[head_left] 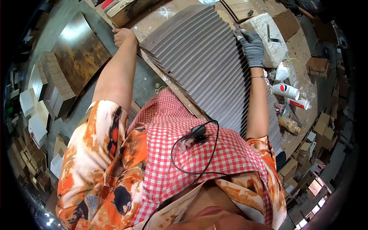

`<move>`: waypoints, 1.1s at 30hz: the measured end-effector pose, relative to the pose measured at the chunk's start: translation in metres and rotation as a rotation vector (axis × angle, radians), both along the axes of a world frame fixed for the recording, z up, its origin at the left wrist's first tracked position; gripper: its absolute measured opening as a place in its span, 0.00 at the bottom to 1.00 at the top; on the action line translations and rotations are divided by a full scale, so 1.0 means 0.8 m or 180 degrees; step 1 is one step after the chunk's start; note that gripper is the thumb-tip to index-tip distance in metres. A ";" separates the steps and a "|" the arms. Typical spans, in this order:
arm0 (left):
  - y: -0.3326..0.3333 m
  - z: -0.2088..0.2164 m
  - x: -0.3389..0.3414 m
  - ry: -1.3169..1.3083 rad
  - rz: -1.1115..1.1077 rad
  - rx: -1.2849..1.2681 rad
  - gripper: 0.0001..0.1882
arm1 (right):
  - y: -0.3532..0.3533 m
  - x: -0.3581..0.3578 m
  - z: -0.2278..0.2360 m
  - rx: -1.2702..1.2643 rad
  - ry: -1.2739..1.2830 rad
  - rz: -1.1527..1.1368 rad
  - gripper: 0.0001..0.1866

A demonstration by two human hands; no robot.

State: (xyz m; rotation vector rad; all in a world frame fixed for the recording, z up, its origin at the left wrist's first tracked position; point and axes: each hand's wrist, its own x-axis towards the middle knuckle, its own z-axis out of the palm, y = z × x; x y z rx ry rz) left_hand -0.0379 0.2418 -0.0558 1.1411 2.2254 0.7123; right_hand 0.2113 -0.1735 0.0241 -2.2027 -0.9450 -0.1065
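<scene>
A wide spread of grey wooden strips [195,57] lies side by side across the workbench, their long ridges slanting toward my body. My bare left hand [125,37] is closed at the bench's left edge, by the end of a thick wooden piece [132,11]. What its curled fingers hold is hidden. My right hand [252,48] wears a grey knit glove. Its thumb and fingers close on the far right ends of the strips.
Right of the strips are a white wrapped bundle [264,51] with a dark angled tool [273,37], a paper cup [285,91] and a bottle [289,125]. Stacked boards [57,82] and a glossy brown panel [80,53] stand left. Another person's arm [306,13] shows top right.
</scene>
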 end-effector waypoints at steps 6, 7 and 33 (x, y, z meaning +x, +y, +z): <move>-0.004 0.004 -0.002 -0.0016 -0.0091 -0.0008 0.36 | 0.003 -0.045 0.013 -0.0061 0.0157 -0.0062 0.18; -0.005 0.005 -0.001 -0.0001 -0.0106 -0.0014 0.36 | 0.002 -0.055 0.012 0.0020 0.0174 -0.0010 0.18; -0.002 0.004 0.001 0.0053 -0.0096 -0.0085 0.36 | 0.021 -0.328 0.098 -0.0134 0.1485 0.1046 0.20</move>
